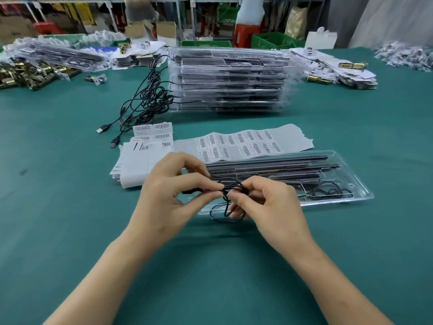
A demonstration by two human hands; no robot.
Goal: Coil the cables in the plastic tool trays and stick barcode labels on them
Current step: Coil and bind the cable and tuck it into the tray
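A clear plastic tool tray (346,184) lies in front of me on the green table, holding long black tools and a loose run of thin black cable (328,187). The same cable's near end is looped between my hands. My left hand (168,195) pinches the cable's plug end between thumb and fingers. My right hand (267,202) pinches the small coil (230,185), and loops hang below it over the tray's near left edge. Barcode label sheets (246,143) lie just behind the tray.
A tall stack of filled clear trays (229,78) stands at the table's middle back, with several black USB cables (145,102) spilling out on its left. White papers (133,165) lie left of the tray. Brass hardware and cardboard pieces are piled at both far corners.
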